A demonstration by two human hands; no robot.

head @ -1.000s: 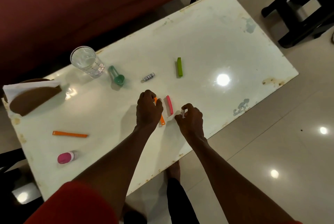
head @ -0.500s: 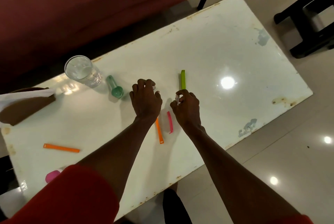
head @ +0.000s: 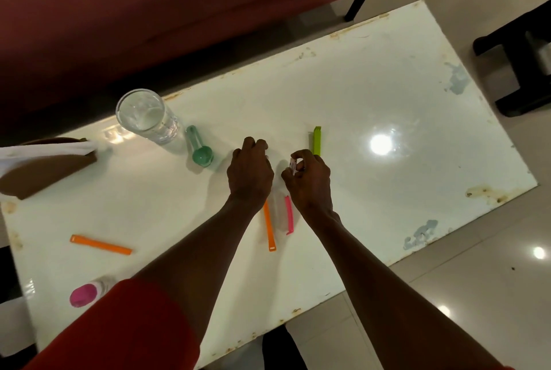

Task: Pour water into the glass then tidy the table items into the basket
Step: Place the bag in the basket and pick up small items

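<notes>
1. While right hand [head: 310,178] pinches a small white item [head: 293,165], green clip [head: 317,140] lies just beyond its fingertips, long axis pointing away.
2. Left hand [head: 249,172]: fingers curled down on table [head: 387,95]; contents can't tell.
3. Glass [head: 146,116], filled, far left.

A home living room: red sofa [head: 179,11], white coffee table [head: 387,86] (chipped), tiled floor [head: 477,295].

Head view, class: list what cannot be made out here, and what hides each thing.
- Left hand: curled fingers hide whatever is under them.
- Small item pinched by the right hand: too small to identify.
- Pink-capped bottle: body covered by the red sleeve.
- Basket: cut off by the left edge.
</notes>
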